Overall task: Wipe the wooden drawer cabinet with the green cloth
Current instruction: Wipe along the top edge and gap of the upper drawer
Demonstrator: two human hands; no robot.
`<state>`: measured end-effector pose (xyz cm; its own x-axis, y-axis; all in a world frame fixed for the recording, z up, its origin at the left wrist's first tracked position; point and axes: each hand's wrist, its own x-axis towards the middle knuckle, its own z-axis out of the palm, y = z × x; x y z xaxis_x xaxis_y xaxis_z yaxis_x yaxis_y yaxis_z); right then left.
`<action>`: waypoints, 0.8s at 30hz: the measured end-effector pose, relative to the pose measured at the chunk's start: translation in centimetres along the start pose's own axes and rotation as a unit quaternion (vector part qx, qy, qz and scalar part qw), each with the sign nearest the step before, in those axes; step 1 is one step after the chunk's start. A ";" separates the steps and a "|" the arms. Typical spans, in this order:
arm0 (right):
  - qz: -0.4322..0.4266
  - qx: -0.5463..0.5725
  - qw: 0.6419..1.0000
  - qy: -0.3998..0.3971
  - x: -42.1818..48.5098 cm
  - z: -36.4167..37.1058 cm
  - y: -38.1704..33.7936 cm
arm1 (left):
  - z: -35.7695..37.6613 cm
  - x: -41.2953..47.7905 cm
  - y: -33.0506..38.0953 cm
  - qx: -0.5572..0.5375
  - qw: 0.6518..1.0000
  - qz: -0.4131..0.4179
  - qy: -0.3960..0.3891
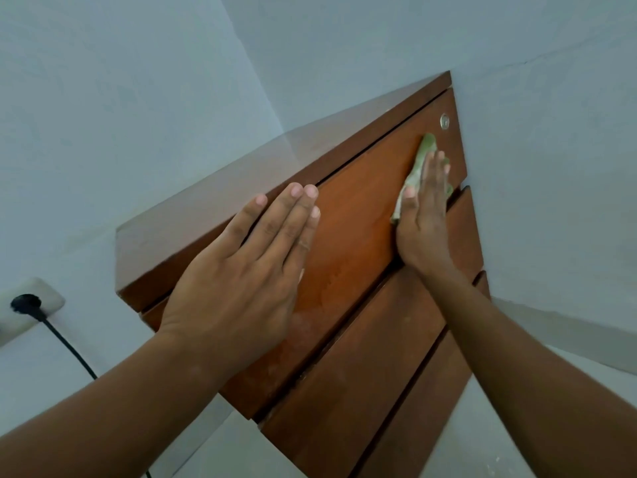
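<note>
The wooden drawer cabinet fills the middle of the view, reddish brown, with several drawer fronts separated by dark gaps. A round metal lock sits near the top drawer's far corner. My right hand lies flat on the green cloth and presses it against the top drawer front just below the lock; only the cloth's edges show around my fingers. My left hand rests flat with fingers together across the cabinet's top edge and the near part of the top drawer, holding nothing.
The cabinet stands in a corner between pale blue-grey walls. A white wall socket with a black plug and cable is at the lower left. Pale floor shows to the lower right.
</note>
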<state>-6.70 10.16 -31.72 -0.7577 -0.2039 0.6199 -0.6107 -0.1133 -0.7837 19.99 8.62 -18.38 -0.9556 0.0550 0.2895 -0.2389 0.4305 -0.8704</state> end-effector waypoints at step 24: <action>0.011 0.169 0.985 0.027 -16.6 0.7 -11.5 | -0.2 -3.1 1.3 -0.005 0.999 -0.031 0.022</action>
<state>13.06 14.14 -33.03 -0.7863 -0.1589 0.5971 -0.4897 -0.4291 -0.7590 22.67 9.14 -20.35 -0.9304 0.0681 0.3601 -0.2950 0.4440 -0.8461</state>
